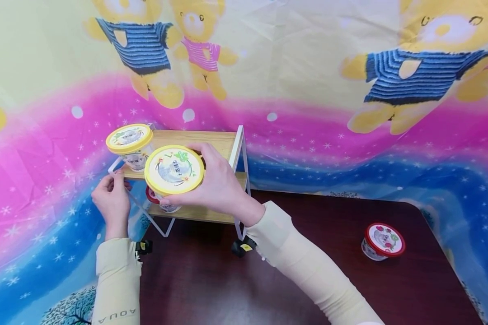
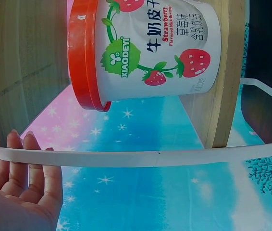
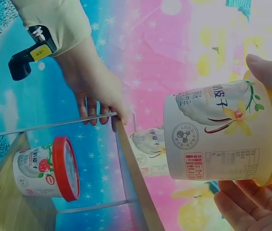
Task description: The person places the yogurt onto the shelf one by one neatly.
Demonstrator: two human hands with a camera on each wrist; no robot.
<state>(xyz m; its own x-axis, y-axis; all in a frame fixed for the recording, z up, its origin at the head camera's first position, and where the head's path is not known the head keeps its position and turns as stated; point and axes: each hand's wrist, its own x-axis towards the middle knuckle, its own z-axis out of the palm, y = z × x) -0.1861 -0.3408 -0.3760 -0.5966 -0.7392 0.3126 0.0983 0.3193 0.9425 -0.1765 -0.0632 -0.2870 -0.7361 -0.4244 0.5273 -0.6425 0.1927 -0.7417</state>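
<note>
Clearly, the right hand point(image 1: 221, 187) clasps, fingers curved, a white tub point(image 3: 210, 144) left of the head view's centre; its yellow lid point(image 1: 174, 170) shows green leaves and dark lettering. The left hand point(image 1: 113, 196) curls its fingers round a white bar point(image 2: 102, 157).

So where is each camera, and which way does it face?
Head: on the head, facing forward and down at the rack; the left hand, right hand and both sleeves show.
Left wrist: worn there, facing the red-lidded tub on the lower board; the left hand shows at a white bar.
Right wrist: worn there, facing the held yellow-lidded tub and rack; parts of both hands and the left sleeve show.
Both wrist views share the red-lidded tub.
</note>
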